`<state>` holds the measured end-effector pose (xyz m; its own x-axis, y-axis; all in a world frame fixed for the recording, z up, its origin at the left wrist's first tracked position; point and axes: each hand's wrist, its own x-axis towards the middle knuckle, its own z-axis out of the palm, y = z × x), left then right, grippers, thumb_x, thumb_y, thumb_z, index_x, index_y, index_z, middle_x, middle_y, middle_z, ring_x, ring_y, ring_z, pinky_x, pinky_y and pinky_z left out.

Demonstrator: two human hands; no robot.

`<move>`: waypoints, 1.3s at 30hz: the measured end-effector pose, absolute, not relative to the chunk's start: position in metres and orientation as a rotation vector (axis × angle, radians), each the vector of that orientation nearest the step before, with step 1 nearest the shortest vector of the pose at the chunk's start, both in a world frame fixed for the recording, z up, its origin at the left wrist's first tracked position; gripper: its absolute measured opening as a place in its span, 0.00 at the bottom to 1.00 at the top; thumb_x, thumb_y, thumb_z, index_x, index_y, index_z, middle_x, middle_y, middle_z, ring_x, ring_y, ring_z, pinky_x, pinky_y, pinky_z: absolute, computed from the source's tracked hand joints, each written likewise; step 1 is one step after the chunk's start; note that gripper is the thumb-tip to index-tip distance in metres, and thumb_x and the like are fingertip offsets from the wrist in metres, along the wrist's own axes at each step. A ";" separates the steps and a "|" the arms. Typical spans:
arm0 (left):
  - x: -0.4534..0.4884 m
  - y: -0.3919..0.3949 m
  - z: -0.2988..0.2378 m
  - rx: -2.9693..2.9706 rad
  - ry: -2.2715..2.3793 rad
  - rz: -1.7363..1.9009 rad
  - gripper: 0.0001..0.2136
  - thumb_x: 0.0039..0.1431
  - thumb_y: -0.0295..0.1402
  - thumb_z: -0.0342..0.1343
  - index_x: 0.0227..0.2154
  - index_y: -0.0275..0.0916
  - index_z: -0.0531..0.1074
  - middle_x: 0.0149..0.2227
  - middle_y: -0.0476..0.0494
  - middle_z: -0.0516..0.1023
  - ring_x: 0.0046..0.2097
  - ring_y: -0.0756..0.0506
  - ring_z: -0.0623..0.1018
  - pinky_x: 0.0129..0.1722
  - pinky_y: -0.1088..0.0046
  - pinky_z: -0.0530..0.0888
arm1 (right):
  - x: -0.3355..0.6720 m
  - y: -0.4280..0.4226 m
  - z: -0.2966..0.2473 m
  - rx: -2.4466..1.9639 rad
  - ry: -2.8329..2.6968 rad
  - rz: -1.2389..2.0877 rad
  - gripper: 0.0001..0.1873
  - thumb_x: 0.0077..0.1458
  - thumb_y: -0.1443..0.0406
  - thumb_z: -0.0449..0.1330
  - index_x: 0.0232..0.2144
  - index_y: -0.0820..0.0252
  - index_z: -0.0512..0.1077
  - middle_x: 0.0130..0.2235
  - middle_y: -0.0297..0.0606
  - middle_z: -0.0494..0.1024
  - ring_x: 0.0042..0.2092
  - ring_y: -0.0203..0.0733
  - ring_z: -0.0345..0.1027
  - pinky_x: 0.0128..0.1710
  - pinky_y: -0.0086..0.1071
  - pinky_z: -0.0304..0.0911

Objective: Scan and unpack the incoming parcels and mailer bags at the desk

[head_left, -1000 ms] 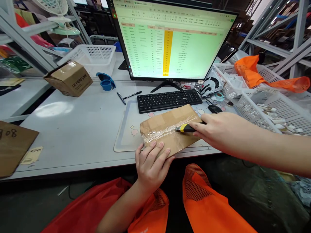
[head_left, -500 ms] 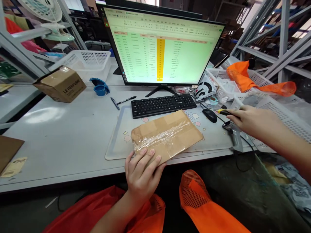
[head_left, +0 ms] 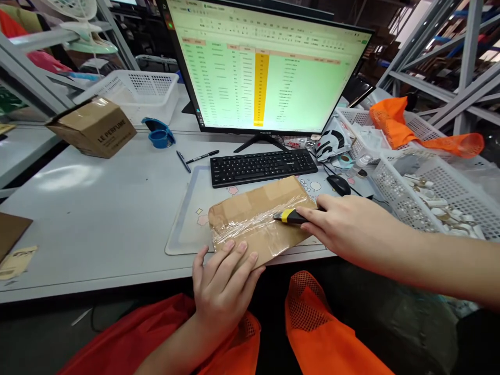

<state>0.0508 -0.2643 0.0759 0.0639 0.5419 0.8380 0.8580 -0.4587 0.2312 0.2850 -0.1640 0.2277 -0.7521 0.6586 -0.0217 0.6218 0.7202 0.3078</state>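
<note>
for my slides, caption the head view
Left hand on a flat brown cardboard parcel, right hand holding a yellow-black utility knife.

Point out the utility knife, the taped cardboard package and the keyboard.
Utility knife (head_left: 287, 215): head view, on the yellow band of its handle.
Taped cardboard package (head_left: 255, 223): head view, on its clear tape.
Keyboard (head_left: 263, 167): head view, on its middle keys.

1. The package was brown, with shiny see-through tape.
2. The knife was black and yellow.
3. The mat was pale, with pink flowers and a bluish edge.
4. The screen was light green with one yellow-orange stripe.
5. The little pot was bright blue.
</note>
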 end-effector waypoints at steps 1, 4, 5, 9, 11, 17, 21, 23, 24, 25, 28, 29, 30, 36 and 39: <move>0.050 -0.264 0.075 -2.027 -1.400 -1.357 0.10 0.58 0.28 0.71 0.42 0.38 0.80 0.45 0.36 0.86 0.50 0.37 0.82 0.64 0.47 0.67 | 0.282 -0.165 0.232 1.060 2.755 0.415 0.17 0.71 0.59 0.55 0.50 0.61 0.78 0.35 0.43 0.76 0.27 0.36 0.62 0.28 0.35 0.41; 0.048 -0.264 0.074 -2.042 -1.393 -1.373 0.11 0.57 0.28 0.71 0.42 0.38 0.80 0.44 0.36 0.86 0.51 0.37 0.82 0.65 0.48 0.67 | 0.278 -0.168 0.241 1.070 2.693 0.388 0.17 0.71 0.58 0.55 0.51 0.59 0.78 0.35 0.43 0.77 0.28 0.38 0.65 0.27 0.35 0.41; 0.048 -0.264 0.074 -2.043 -1.394 -1.382 0.11 0.57 0.28 0.71 0.42 0.38 0.80 0.44 0.37 0.86 0.51 0.37 0.82 0.65 0.48 0.67 | 0.280 -0.165 0.243 1.079 2.668 0.402 0.17 0.71 0.58 0.55 0.51 0.59 0.78 0.35 0.43 0.77 0.29 0.39 0.66 0.27 0.35 0.42; 0.047 -0.264 0.071 -2.030 -1.392 -1.415 0.12 0.56 0.27 0.72 0.42 0.38 0.81 0.44 0.37 0.86 0.51 0.38 0.81 0.65 0.48 0.67 | 0.330 -0.127 0.242 1.340 2.363 0.492 0.20 0.72 0.61 0.50 0.47 0.62 0.81 0.36 0.50 0.79 0.30 0.44 0.69 0.27 0.36 0.46; 0.048 -0.263 0.070 -2.014 -1.392 -1.436 0.12 0.55 0.27 0.73 0.42 0.38 0.81 0.44 0.37 0.86 0.51 0.38 0.81 0.65 0.49 0.67 | 0.371 -0.100 0.238 1.521 2.127 0.368 0.21 0.72 0.61 0.50 0.42 0.62 0.83 0.37 0.51 0.81 0.33 0.47 0.72 0.28 0.35 0.50; 0.053 -0.263 0.075 -2.000 -1.434 -1.425 0.12 0.56 0.26 0.72 0.42 0.39 0.81 0.44 0.39 0.86 0.51 0.38 0.82 0.65 0.48 0.67 | 0.402 -0.102 0.230 1.686 2.480 0.297 0.26 0.73 0.52 0.47 0.60 0.53 0.77 0.47 0.48 0.82 0.43 0.54 0.77 0.36 0.40 0.65; 0.056 -0.268 0.078 -1.992 -1.467 -1.379 0.10 0.57 0.26 0.71 0.42 0.39 0.81 0.45 0.39 0.86 0.51 0.38 0.82 0.66 0.47 0.67 | 0.343 -0.137 0.229 1.234 2.818 0.182 0.22 0.74 0.56 0.49 0.61 0.50 0.76 0.44 0.43 0.81 0.38 0.44 0.76 0.36 0.35 0.65; 0.056 -0.269 0.078 -1.988 -1.481 -1.384 0.10 0.58 0.26 0.71 0.42 0.39 0.81 0.45 0.39 0.86 0.52 0.37 0.82 0.65 0.46 0.67 | 0.322 -0.139 0.232 1.116 2.807 0.162 0.21 0.73 0.57 0.51 0.58 0.52 0.78 0.40 0.41 0.80 0.34 0.41 0.74 0.32 0.33 0.61; 0.056 -0.269 0.077 -1.988 -1.485 -1.384 0.10 0.57 0.26 0.71 0.42 0.39 0.81 0.45 0.39 0.86 0.52 0.37 0.82 0.65 0.46 0.67 | 0.316 -0.136 0.235 1.097 2.793 0.160 0.20 0.73 0.57 0.52 0.56 0.53 0.79 0.38 0.41 0.80 0.33 0.41 0.74 0.31 0.33 0.60; 0.056 -0.268 0.077 -1.991 -1.488 -1.381 0.11 0.57 0.26 0.71 0.42 0.39 0.81 0.46 0.39 0.85 0.52 0.37 0.82 0.65 0.46 0.67 | 0.313 -0.132 0.238 1.085 2.779 0.155 0.19 0.72 0.57 0.54 0.54 0.54 0.80 0.37 0.40 0.80 0.33 0.40 0.73 0.30 0.32 0.59; 0.054 -0.267 0.074 -1.998 -1.482 -1.379 0.11 0.57 0.27 0.71 0.42 0.40 0.81 0.45 0.40 0.85 0.52 0.38 0.82 0.66 0.47 0.68 | 0.312 -0.117 0.247 1.040 2.769 0.100 0.16 0.71 0.58 0.57 0.50 0.52 0.82 0.36 0.39 0.80 0.32 0.39 0.73 0.30 0.31 0.58; 0.053 -0.266 0.074 -2.003 -1.476 -1.380 0.11 0.57 0.27 0.71 0.42 0.40 0.81 0.45 0.41 0.85 0.52 0.38 0.82 0.66 0.47 0.68 | 0.312 -0.112 0.250 1.021 2.775 0.075 0.15 0.71 0.58 0.57 0.49 0.51 0.83 0.36 0.39 0.81 0.32 0.39 0.73 0.30 0.31 0.58; 0.052 -0.266 0.074 -2.009 -1.469 -1.379 0.11 0.56 0.27 0.72 0.42 0.40 0.81 0.44 0.41 0.85 0.52 0.39 0.82 0.66 0.48 0.68 | 0.312 -0.108 0.252 1.002 2.780 0.049 0.15 0.71 0.59 0.57 0.49 0.51 0.83 0.36 0.38 0.81 0.32 0.39 0.73 0.30 0.31 0.58; 0.050 -0.266 0.074 -2.050 -1.466 -1.409 0.12 0.55 0.24 0.72 0.42 0.39 0.81 0.45 0.39 0.85 0.52 0.39 0.80 0.66 0.48 0.68 | 0.304 -0.090 0.261 0.899 2.748 -0.162 0.17 0.71 0.60 0.56 0.53 0.49 0.82 0.35 0.38 0.84 0.32 0.39 0.75 0.30 0.30 0.61; 0.051 -0.266 0.074 -2.052 -1.477 -1.446 0.12 0.55 0.24 0.72 0.41 0.39 0.81 0.44 0.39 0.85 0.52 0.39 0.80 0.66 0.47 0.68 | 0.304 -0.081 0.268 0.895 2.688 -0.244 0.16 0.70 0.59 0.56 0.50 0.48 0.84 0.35 0.37 0.85 0.30 0.39 0.74 0.29 0.30 0.62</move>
